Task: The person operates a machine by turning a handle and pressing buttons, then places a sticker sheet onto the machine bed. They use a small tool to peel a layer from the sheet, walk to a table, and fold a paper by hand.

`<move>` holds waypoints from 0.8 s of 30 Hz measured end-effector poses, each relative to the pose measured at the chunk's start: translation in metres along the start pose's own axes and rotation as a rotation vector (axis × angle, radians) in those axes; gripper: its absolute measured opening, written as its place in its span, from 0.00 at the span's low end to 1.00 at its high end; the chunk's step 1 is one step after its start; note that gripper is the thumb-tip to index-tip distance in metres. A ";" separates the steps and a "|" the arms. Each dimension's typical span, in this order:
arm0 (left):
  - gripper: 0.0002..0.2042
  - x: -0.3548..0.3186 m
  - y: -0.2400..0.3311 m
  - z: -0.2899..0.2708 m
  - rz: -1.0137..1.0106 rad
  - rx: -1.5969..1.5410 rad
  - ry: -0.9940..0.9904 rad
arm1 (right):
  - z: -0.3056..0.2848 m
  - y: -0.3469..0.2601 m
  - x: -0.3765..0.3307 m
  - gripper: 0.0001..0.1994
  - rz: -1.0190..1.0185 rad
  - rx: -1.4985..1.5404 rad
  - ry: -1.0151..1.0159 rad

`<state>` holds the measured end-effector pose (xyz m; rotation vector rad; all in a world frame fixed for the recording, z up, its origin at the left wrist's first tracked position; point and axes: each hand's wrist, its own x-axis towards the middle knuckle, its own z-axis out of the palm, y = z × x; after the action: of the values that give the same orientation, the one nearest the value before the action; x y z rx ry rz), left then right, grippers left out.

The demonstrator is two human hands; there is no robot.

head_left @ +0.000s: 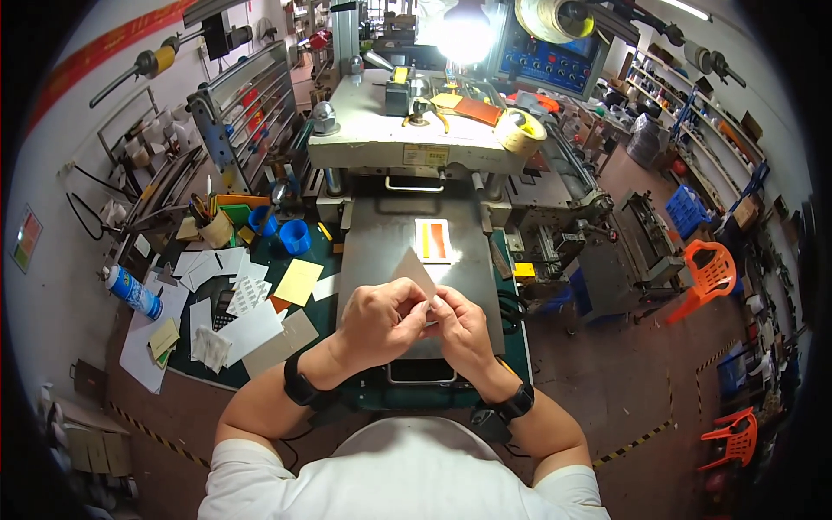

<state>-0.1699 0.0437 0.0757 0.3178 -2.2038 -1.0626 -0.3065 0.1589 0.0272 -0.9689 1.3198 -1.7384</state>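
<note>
Both hands meet above the near half of a grey metal plate [368,251] on a machine. Between them stands a thin, pale grey sheet [414,270], tilted with one corner pointing up. My left hand [383,319] pinches its lower edge between thumb and curled fingers. Close against it, my right hand [464,328] grips the sheet with thumb and fingertips too. The sheet's lower part is hidden by the fingers. Just beyond it on the plate lies a small white-framed piece with red and yellow stripes [432,241].
The machine's pale upper block [373,154] spans the plate's far end, bearing tools and tape rolls. A metal handle [421,378] juts from the near edge. Left, a green table holds loose papers [251,334], blue cups [295,236] and a spray can [132,291]. An orange chair [706,277] stands right.
</note>
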 end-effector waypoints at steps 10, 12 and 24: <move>0.04 0.004 -0.008 0.035 0.000 -0.042 -0.028 | -0.030 0.016 -0.015 0.18 0.040 0.130 -0.022; 0.04 0.001 -0.011 0.036 -0.059 -0.055 -0.038 | -0.032 0.017 -0.016 0.18 0.078 0.189 -0.017; 0.11 -0.016 -0.080 0.028 -0.178 -0.106 -0.014 | -0.046 0.033 0.001 0.16 0.394 0.050 0.077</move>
<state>-0.1815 0.0173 -0.0060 0.4672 -2.1526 -1.2762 -0.3447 0.1706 -0.0137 -0.5703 1.3996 -1.5070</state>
